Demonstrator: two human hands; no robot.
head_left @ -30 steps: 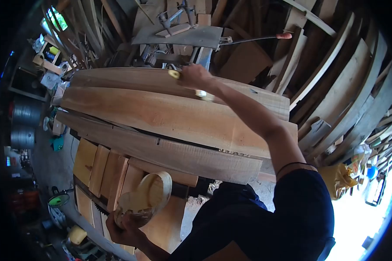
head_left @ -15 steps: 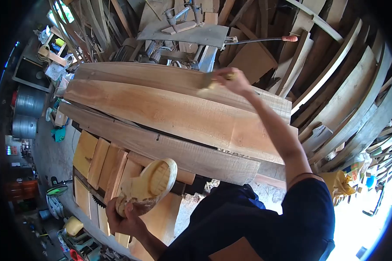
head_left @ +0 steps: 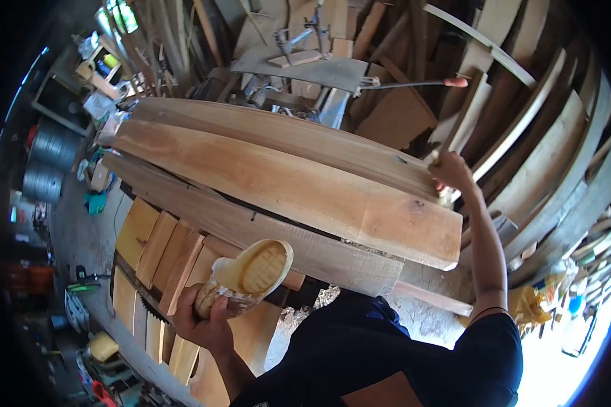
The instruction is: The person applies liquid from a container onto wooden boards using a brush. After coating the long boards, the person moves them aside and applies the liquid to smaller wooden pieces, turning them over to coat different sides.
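My left hand [head_left: 207, 324] is closed around the neck of a cut-open, cream plastic container [head_left: 263, 266], stained inside and tilted with its wide opening facing up. My right hand [head_left: 454, 171] is closed on a brush [head_left: 445, 198], largely covered by the fingers, its pale bristles at the right end of the far plank [head_left: 285, 132]. In front of that plank lies a lighter, curved plank [head_left: 299, 186], with a knot near its right end. A greyish plank [head_left: 305, 247] with a rough surface runs along the near side.
A stack of wooden pieces [head_left: 166, 251] lies at the near left, beside a toothed blade [head_left: 155, 311]. Behind the planks stands a metal machine with a flat plate [head_left: 305, 71] and a red-tipped lever [head_left: 455, 82]. Curved boards [head_left: 550, 156] lean at the right. Metal drums [head_left: 51, 146] stand far left.
My right hand has swept the brush rightward and nearer along the far plank to its right end. The container in my left hand has shifted slightly right.
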